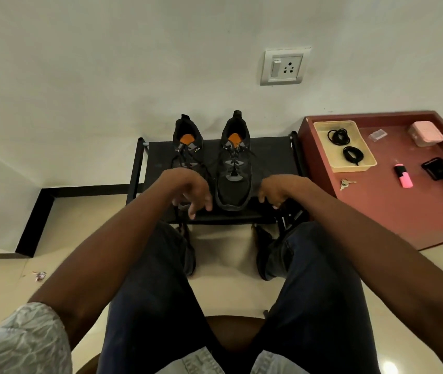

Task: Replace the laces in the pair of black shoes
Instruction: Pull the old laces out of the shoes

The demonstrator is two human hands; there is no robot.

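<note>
- Head view: seated person, both arms stretched fwd over knees toward a low black rack (269, 157) by the wall.
- Two black shoes (232, 163) stand side by side on the rack, heels to wall, laced.
- Left hand (190, 190) hangs over left shoe's toe, fingers loosely curled, grip released.
- Right hand (275, 191) beside right shoe, fingers down, grasping nothing.
- Spare black laces (346, 145) coiled in a tray (323, 149) on the red counter (377, 211), right.

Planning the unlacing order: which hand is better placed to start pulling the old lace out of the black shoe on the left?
Left, probably. The left hand hovers directly over the toe of the left black shoe, whose loosened lace trails beside its fingers. The right hand sits beyond the other black shoe, farther away.
</note>
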